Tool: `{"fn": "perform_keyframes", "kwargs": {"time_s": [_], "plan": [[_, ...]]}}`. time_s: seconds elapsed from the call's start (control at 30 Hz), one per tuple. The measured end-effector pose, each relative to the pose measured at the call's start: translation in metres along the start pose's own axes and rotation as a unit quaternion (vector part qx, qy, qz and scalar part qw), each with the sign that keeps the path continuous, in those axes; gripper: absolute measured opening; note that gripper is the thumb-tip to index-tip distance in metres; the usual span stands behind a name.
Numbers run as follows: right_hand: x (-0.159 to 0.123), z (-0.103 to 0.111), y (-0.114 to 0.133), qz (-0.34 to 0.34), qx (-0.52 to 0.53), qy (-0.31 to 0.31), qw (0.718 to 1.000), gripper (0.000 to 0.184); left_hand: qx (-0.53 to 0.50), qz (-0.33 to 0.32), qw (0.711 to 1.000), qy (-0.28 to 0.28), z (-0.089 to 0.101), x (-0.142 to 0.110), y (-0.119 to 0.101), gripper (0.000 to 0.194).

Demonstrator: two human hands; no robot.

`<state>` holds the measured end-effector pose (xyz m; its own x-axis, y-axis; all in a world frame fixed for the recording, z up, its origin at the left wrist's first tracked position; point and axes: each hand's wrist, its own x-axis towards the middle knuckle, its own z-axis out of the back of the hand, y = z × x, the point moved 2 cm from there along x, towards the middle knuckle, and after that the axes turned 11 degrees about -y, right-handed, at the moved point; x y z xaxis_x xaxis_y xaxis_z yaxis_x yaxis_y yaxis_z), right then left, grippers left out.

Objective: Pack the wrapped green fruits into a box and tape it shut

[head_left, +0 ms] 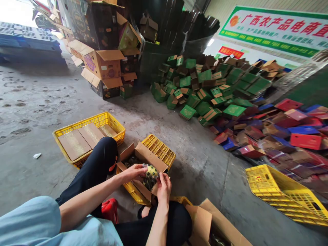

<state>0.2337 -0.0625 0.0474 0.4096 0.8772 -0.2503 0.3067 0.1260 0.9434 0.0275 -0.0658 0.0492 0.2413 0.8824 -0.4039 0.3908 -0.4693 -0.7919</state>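
Note:
Above an open cardboard box (151,155), my left hand (137,172) and my right hand (164,186) hold a small clear plastic packet (151,171) between them. A rounded yellow piece with dark green patches shows through the film; its exact kind is unclear. The left fingers pinch one end, and the right fingers pinch the other. Dark, shiny pieces (133,160) lie inside the box below, partly hidden by my hands. The box rests on an upturned yellow plastic crate (159,148).
To the left, a yellow crate (115,128) holds closed cartons (74,143). An open carton (217,218) stands by my right knee. Another yellow crate (284,194) lies farther right. Heaped green boxes (188,111), red-and-blue boxes (306,140) and stacked cartons (107,65) stand beyond.

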Motion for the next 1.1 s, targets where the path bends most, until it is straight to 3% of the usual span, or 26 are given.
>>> {"fn": "perform_keyframes", "kwargs": {"time_s": [0.13,0.27,0.4,0.67,0.83,0.93,1.1], "plan": [[0.003,0.002,-0.003,0.004,-0.003,-0.004,1.000,0.037,0.010,-0.025,0.999,0.045,0.000,-0.003,-0.001,0.074],[0.003,0.004,-0.004,0.001,-0.006,-0.003,1.000,0.034,0.010,-0.099,0.994,0.039,-0.003,-0.002,-0.007,0.064],[-0.001,0.002,0.000,-0.003,-0.012,0.015,1.000,0.036,0.012,-0.130,0.990,0.045,-0.008,-0.003,-0.014,0.058],[-0.013,-0.006,0.010,-0.007,-0.042,0.074,0.996,0.053,0.000,-0.075,0.997,-0.027,-0.009,-0.005,-0.014,0.063],[-0.009,-0.004,0.003,-0.001,-0.073,0.082,0.994,0.041,0.008,-0.032,0.998,-0.060,-0.012,-0.008,-0.015,0.068],[-0.005,-0.002,0.001,-0.004,-0.058,0.048,0.997,0.040,-0.009,-0.025,0.998,-0.056,-0.016,-0.007,-0.016,0.067],[-0.005,-0.001,0.002,-0.014,-0.032,0.019,0.999,0.041,-0.022,-0.086,0.996,-0.001,-0.022,-0.005,-0.018,0.067]]}}
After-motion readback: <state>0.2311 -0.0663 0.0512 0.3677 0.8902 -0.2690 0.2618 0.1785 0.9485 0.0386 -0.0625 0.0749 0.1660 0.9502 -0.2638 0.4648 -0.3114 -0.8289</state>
